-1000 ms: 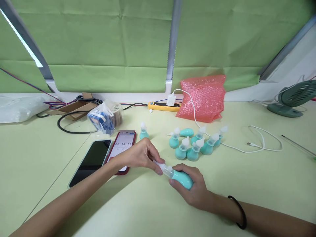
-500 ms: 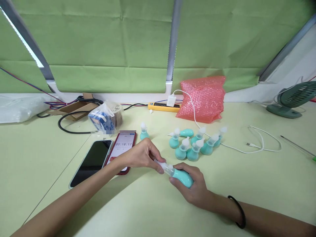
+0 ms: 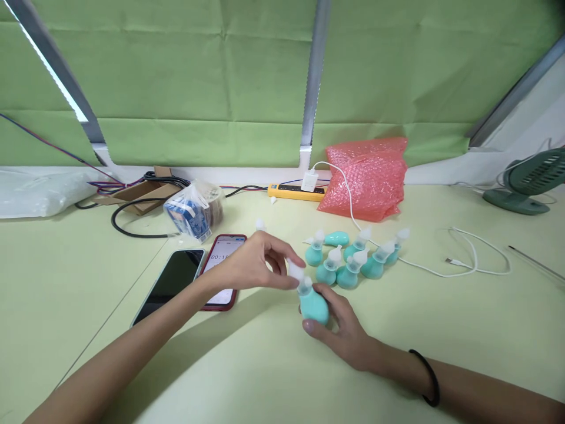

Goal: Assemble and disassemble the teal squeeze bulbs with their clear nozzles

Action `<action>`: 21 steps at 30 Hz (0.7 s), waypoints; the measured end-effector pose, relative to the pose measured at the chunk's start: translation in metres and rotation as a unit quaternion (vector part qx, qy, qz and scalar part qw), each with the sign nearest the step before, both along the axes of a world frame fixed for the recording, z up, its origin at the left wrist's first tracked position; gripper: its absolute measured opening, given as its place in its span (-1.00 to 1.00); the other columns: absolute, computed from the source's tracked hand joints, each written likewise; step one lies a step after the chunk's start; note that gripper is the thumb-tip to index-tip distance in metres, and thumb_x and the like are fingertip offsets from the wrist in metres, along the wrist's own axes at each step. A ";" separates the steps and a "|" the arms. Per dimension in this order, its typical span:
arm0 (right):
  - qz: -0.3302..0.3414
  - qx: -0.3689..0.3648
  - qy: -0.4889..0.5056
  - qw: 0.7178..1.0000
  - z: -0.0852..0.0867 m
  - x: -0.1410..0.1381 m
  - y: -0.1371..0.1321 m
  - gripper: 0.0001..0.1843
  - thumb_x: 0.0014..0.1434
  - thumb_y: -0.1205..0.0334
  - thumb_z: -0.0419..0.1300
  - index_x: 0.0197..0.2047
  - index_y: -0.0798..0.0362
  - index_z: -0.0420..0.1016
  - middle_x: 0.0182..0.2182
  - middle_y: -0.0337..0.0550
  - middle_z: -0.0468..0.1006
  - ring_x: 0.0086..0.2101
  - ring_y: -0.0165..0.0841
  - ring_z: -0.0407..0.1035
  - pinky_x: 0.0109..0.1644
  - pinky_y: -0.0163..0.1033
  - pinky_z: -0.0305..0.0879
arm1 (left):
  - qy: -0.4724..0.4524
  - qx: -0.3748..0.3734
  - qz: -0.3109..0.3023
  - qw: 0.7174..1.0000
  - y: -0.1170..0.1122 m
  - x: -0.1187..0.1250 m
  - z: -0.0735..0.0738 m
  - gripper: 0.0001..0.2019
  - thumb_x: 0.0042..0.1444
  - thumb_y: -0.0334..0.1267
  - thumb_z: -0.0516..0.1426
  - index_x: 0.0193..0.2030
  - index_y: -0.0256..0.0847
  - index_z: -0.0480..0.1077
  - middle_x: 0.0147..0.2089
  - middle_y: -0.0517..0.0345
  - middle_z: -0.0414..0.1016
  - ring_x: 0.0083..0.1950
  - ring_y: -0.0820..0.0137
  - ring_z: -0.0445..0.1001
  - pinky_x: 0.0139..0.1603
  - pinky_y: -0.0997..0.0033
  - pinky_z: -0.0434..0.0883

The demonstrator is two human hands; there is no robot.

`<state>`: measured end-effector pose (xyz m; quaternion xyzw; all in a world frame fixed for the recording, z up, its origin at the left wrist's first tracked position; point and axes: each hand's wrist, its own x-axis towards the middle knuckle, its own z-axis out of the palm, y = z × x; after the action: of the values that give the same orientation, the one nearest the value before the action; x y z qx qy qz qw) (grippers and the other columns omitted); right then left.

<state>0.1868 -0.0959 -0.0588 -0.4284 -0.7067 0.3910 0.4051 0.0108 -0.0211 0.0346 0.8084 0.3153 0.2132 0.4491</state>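
My right hand (image 3: 342,330) is closed around a turquoise nasal aspirator bulb (image 3: 314,307), which stands nearly upright with its clear neck (image 3: 305,286) on top. Between the thumb and fingers of my left hand (image 3: 260,262) is a translucent white nozzle tip (image 3: 295,270). The tip is right by the neck, up and to its left; whether they are joined I cannot tell. Behind my hands, several like aspirators (image 3: 352,270) stand grouped with their tips on. One turquoise bulb (image 3: 336,238) lies on its side at the back of that group. Another aspirator's tip (image 3: 260,225) shows above my left hand, its body hidden.
A red-framed phone (image 3: 220,297) and a dark-screened phone (image 3: 172,282) lie by my left forearm. Farther back are a plastic-wrapped package (image 3: 194,212), a yellow power strip (image 3: 286,192) and red bubble wrap (image 3: 364,179). A white cable (image 3: 474,253) and a green fan (image 3: 525,182) are at the right.
The bulb in my right hand has turned from lying slanted to nearly upright. My left hand has moved up and right with the nozzle tip. The view has shifted slightly.
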 end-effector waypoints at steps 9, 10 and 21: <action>0.010 -0.084 0.030 0.996 -0.002 -0.006 0.002 -0.68 0.06 0.30 0.06 -0.10 0.00 0.07 -0.43 -0.29 0.34 -0.53 -0.51 0.22 -0.48 -0.38 0.16 | 0.057 0.276 0.154 0.947 0.027 0.008 0.020 -0.84 -0.16 -0.33 0.14 -0.37 -0.30 0.40 -0.48 0.20 0.40 -0.43 0.46 0.37 -0.37 0.51 0.30; 0.015 -0.080 0.025 0.996 -0.002 -0.006 0.002 -0.70 0.06 0.31 0.05 -0.12 0.00 0.08 -0.45 -0.29 0.34 -0.53 -0.51 0.21 -0.49 -0.38 0.16 | 0.096 0.327 0.157 0.927 0.032 0.011 0.020 -0.84 -0.15 -0.32 0.13 -0.36 -0.28 0.40 -0.46 0.19 0.41 -0.40 0.43 0.38 -0.33 0.47 0.30; 0.028 -0.036 0.001 0.999 -0.005 -0.004 0.001 -0.76 0.05 0.36 0.03 -0.17 0.04 0.11 -0.48 -0.27 0.34 -0.53 -0.50 0.20 -0.49 -0.38 0.16 | 0.278 0.380 0.049 0.881 0.098 0.031 0.001 -0.76 -0.18 -0.29 0.13 -0.28 -0.25 0.37 -0.31 0.09 0.41 -0.28 0.30 0.36 -0.39 0.46 0.27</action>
<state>0.1827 -0.0952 -0.0637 -0.4223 -0.7035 0.4280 0.3789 0.0422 0.0770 0.0356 0.9267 0.3608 0.1051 -0.0094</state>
